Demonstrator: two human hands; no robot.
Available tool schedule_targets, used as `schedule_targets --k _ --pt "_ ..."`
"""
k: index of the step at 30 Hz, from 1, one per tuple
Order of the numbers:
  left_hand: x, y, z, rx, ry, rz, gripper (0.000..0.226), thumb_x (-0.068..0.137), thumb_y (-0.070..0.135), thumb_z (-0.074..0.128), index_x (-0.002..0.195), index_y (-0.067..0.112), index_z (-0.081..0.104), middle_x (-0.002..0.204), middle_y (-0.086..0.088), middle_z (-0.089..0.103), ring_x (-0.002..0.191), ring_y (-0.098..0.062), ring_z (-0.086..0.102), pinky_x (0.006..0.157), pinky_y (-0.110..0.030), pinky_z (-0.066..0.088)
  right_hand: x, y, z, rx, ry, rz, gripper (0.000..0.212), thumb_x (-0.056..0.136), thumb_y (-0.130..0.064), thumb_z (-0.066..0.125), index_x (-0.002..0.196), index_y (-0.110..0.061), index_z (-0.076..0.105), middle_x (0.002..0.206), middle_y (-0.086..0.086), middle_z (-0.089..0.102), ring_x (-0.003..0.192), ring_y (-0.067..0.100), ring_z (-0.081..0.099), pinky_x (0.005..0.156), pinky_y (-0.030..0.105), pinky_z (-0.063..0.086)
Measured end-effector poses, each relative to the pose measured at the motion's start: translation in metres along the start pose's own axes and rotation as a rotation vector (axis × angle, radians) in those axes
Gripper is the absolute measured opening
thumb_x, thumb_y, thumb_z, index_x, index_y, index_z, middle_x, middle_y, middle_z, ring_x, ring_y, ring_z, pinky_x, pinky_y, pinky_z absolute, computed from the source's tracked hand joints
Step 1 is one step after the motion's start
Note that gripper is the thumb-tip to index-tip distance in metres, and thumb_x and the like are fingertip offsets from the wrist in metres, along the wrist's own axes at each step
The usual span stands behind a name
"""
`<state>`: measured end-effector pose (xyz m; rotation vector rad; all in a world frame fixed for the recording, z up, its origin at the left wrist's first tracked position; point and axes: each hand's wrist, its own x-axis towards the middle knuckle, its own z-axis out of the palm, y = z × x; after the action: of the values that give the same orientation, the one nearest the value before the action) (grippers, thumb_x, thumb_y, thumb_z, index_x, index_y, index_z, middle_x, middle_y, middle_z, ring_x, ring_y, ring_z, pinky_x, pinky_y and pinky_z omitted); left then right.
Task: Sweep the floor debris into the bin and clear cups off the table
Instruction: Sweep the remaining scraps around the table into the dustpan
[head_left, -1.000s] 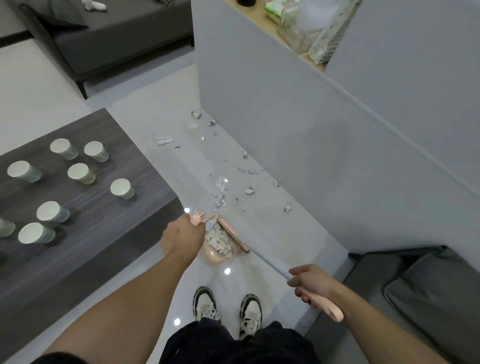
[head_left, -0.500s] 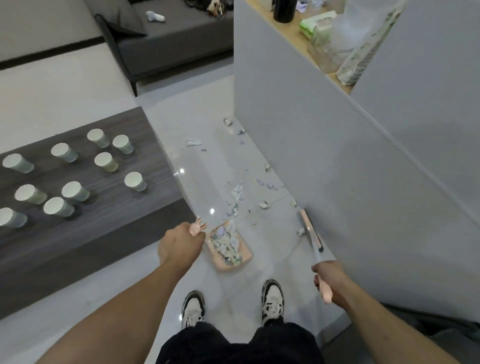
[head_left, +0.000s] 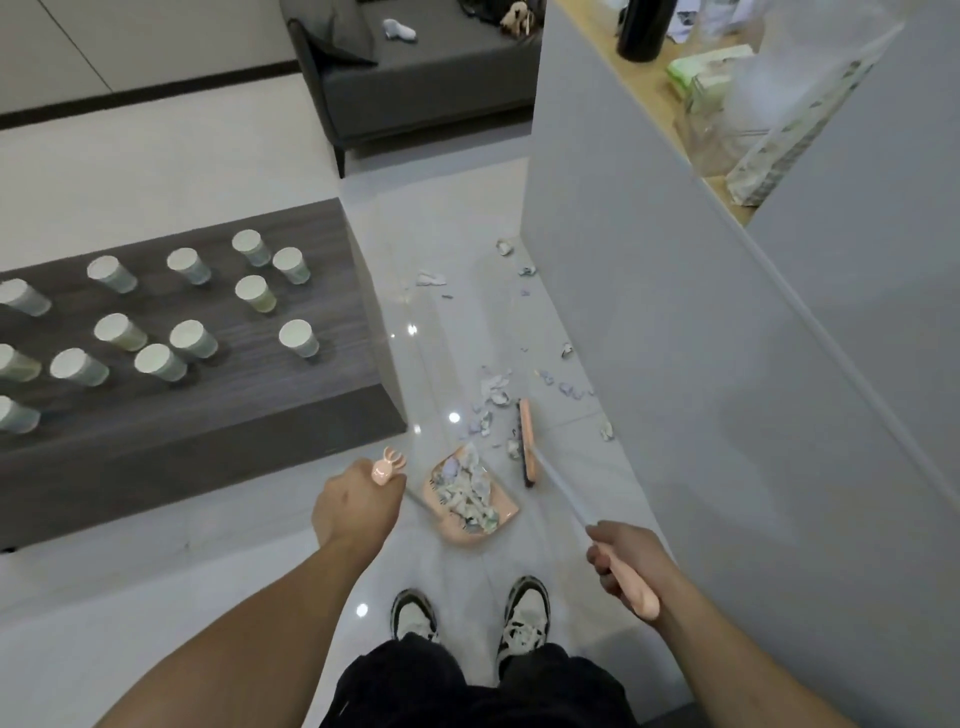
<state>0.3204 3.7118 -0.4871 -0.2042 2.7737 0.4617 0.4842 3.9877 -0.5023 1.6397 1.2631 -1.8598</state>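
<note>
A pale tiled floor (head_left: 270, 561) ran between a dark wooden surface (head_left: 332, 364) and a grey partition wall (head_left: 675, 364). My left hand (head_left: 358, 501) had its grip clamped on the dustpan handle (head_left: 387, 467), the pink dustpan (head_left: 470, 499) resting on the floor, full of paper scraps. My right hand (head_left: 623, 558) gripped the broom (head_left: 527, 441), its head just beside the dustpan. Loose debris (head_left: 493, 395) lay beyond the dustpan. Paper cups (head_left: 298, 338) stood on the surface.

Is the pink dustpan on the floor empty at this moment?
No, the dustpan already holds a pile of torn paper scraps.
</note>
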Motion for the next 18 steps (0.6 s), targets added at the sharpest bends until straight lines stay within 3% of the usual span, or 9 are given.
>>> schedule_targets --k 4,9,18 --pt "0.008 -0.013 -0.007 -0.054 0.018 -0.057 0.027 0.084 0.048 0.053 0.076 0.025 0.064 0.065 0.001 0.062 0.060 -0.021 0.059 0.054 -0.026 0.042 -0.002 -0.008 0.018 -0.096 0.050 -0.063 0.004 0.091 -0.010 0.062 0.092 -0.007 0.060 0.056 0.010 0.052 0.043 0.017 0.040 0.041 0.023 0.030" --pt "0.026 -0.033 -0.020 -0.109 0.035 -0.099 0.023 0.083 0.049 0.055 0.076 0.028 0.061 0.066 0.005 0.061 0.060 -0.017 0.057 0.054 -0.025 0.040 -0.002 -0.029 0.036 -0.157 0.150 -0.109 0.007 0.090 -0.004 0.061 0.085 0.000 0.060 0.049 0.011 0.050 0.036 0.019 0.040 0.036 0.020 0.032" --pt "0.063 -0.026 -0.017 -0.104 0.072 -0.161 0.031 0.083 0.050 0.056 0.067 0.024 0.058 0.061 0.002 0.059 0.057 -0.018 0.054 0.050 -0.025 0.032 0.045 -0.074 0.027 -0.054 0.254 -0.105 0.006 0.091 0.004 0.057 0.086 0.003 0.055 0.068 0.014 0.051 0.049 0.021 0.047 0.043 0.024 0.039"
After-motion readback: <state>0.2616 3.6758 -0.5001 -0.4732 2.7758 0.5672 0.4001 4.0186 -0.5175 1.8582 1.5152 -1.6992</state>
